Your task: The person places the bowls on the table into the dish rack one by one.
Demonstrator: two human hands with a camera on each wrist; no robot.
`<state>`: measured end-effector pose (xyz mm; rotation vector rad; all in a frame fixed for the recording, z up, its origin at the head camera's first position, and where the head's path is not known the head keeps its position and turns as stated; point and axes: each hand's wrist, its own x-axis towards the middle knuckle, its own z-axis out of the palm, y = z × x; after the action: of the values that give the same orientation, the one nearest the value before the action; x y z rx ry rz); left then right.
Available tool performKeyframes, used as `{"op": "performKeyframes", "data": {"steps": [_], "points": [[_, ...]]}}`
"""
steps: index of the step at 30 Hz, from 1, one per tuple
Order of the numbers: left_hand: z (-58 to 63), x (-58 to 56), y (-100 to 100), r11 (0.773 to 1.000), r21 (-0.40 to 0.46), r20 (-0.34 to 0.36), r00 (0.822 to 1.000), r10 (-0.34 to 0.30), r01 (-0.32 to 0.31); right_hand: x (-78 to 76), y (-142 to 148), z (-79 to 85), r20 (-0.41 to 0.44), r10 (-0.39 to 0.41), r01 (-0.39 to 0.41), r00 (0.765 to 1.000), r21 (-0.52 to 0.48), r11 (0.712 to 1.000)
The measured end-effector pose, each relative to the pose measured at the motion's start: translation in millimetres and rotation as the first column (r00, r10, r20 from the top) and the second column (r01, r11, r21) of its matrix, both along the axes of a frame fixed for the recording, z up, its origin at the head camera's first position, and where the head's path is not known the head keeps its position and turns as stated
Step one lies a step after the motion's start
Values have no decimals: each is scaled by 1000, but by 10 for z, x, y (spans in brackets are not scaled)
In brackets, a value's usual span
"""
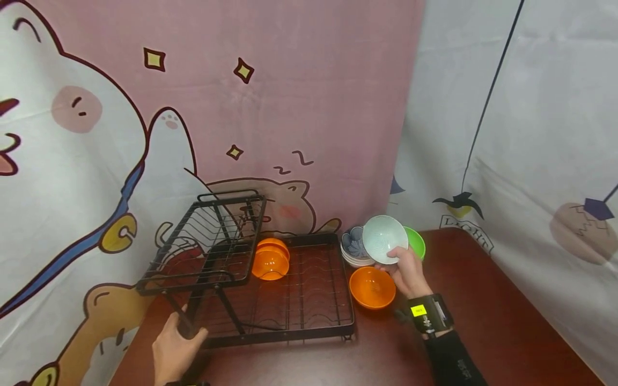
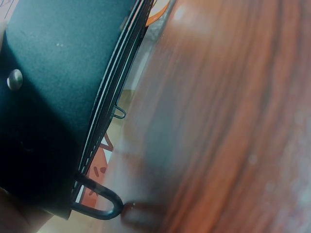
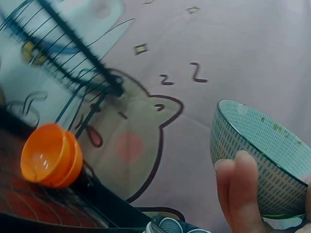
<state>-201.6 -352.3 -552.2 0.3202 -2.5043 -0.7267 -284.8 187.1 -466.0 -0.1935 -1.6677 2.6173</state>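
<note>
My right hand point(image 1: 407, 272) pinches a pale green bowl point(image 1: 381, 236) by its rim, thumb inside. The right wrist view shows this patterned bowl point(image 3: 257, 167) tilted, with fingers point(image 3: 245, 187) against its outer wall. My left hand point(image 1: 175, 346) grips the front left corner of a black two-tier dish rack point(image 1: 285, 336). Up close in the left wrist view are the rack's dark side point(image 2: 63, 82) and a wire loop foot over the table. Two orange bowls point(image 1: 270, 265) lean together on the rack's lower tier.
Below the held bowl, an orange bowl point(image 1: 372, 289) stands on the brown table point(image 1: 473, 311). Behind it are a stack of blue-patterned bowls point(image 1: 354, 247) and a bright green bowl point(image 1: 417, 244), partly hidden. A printed cloth point(image 1: 318, 107) hangs along the back.
</note>
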Motion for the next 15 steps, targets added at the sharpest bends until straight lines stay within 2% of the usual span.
{"op": "performKeyframes", "data": {"steps": [3, 6, 10, 13, 15], "points": [[11, 13, 4, 1000, -2, -3, 1000, 0, 0, -5, -111, 47, -25, -25, 28, 999, 103, 994], [27, 28, 9, 1000, -1, -3, 1000, 4, -4, -46, -266, 152, -72, 3, 14, 997, 240, 971], [31, 14, 9, 1000, -2, 0, 1000, 11, -11, -134, -529, 347, -177, 70, 17, 982, 449, 893], [11, -4, 10, 1000, -4, -2, 1000, 10, -10, -199, -749, 472, -249, 109, 46, 962, 545, 837], [-15, -11, 15, 1000, -5, -2, 1000, 2, -2, -240, -885, 524, -284, 141, 51, 948, 578, 814]]}}
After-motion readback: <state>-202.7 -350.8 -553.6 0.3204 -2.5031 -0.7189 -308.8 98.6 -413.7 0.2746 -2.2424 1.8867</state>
